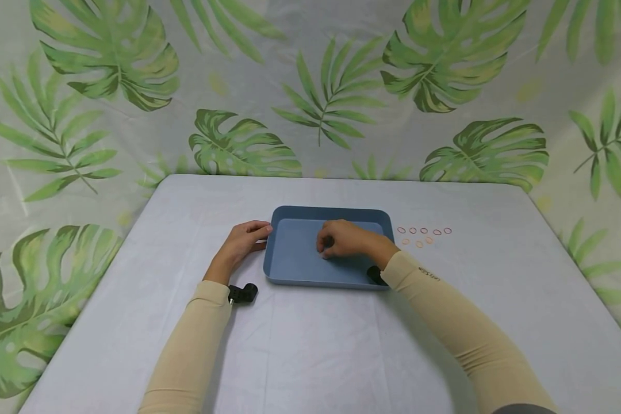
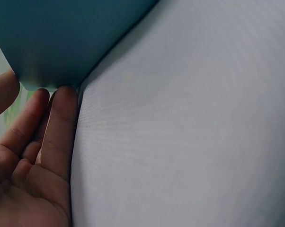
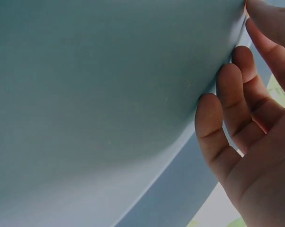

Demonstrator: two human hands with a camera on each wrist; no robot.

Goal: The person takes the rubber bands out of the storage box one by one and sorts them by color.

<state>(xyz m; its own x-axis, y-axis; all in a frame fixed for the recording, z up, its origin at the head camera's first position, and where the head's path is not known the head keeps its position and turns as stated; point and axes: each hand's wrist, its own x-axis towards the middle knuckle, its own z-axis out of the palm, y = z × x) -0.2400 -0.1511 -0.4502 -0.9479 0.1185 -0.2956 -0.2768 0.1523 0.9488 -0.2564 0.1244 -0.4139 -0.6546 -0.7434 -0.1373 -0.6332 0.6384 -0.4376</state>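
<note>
A shallow blue-grey tray with rounded corners lies on the white-covered table. At its left side, my left hand touches the outer wall; the left wrist view shows the fingers fairly straight against it. My right hand reaches down inside the tray, fingers bent. Its lower fingertips rest against the tray floor in the right wrist view. Thumb and forefinger meet at that frame's top edge, with a faint orange tint between them. Whether they pinch something is too small to tell.
Right of the tray lie small thin rings in two rows: several red rings at the back and 3 orange rings in front. A leaf-patterned cloth hangs behind the table. Each wrist wears a small black camera.
</note>
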